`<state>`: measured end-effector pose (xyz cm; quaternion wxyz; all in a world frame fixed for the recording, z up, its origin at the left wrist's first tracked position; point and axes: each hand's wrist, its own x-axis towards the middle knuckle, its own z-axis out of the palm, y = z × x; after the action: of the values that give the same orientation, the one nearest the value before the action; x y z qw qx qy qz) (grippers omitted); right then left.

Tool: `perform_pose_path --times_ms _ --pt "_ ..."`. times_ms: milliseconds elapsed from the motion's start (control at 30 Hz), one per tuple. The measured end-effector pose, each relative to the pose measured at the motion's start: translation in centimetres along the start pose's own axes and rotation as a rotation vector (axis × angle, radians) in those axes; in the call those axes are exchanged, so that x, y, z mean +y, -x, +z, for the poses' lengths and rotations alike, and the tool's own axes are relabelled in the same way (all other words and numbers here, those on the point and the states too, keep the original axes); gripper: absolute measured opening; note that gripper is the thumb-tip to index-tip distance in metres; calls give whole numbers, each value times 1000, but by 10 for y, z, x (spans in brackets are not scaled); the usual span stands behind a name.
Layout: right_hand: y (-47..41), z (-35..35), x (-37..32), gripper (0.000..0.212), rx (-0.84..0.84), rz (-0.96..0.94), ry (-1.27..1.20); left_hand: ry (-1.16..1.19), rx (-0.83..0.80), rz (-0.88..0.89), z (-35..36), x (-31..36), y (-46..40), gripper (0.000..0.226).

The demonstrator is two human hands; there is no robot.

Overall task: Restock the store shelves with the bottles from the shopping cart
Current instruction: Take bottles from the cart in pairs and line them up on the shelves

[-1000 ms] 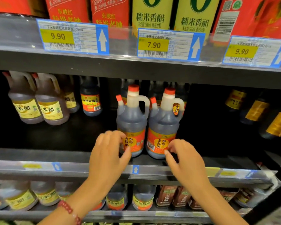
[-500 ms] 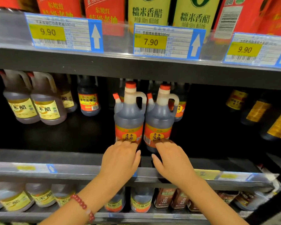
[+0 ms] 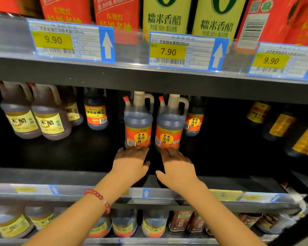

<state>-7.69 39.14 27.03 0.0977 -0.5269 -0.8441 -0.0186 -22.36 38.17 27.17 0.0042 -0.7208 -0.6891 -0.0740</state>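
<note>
Orange-labelled dark vinegar jugs, left jug & right jug, stand upright side by side mid-frame on the black middle shelf. Our left hand & right hand press flat-fingered at their bases. Two shelved, we judge; cart unseen, remainder unknown.

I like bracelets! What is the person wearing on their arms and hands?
The left hand has a bracelet of round red beads with one paler bead on its wrist. The right hand and its wrist show nothing worn. Both forearms are bare, with no sleeves, gloves or rings visible.
</note>
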Motion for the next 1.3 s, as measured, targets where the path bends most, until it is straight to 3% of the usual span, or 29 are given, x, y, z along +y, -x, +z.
perform_pose_path --times_ms 233,433,833,1033,1100,1300 --pt "9 -6 -18 41 -18 24 69 -84 24 -18 -13 -4 17 41" --pt "25 -20 -41 42 55 -20 85 -127 72 14 -28 -17 39 36" --pt "81 -31 -120 17 216 -271 33 -157 118 -118 -46 -51 147 34" --pt "146 -22 -157 27 121 -357 22 -197 112 -217 -31 -51 233 33" --pt "173 -8 -165 20 61 -388 -24 -212 74 -238 -20 -49 263 32" --pt "230 22 -202 30 -116 -504 -60 -221 -76 -320 8 -59 357 34"
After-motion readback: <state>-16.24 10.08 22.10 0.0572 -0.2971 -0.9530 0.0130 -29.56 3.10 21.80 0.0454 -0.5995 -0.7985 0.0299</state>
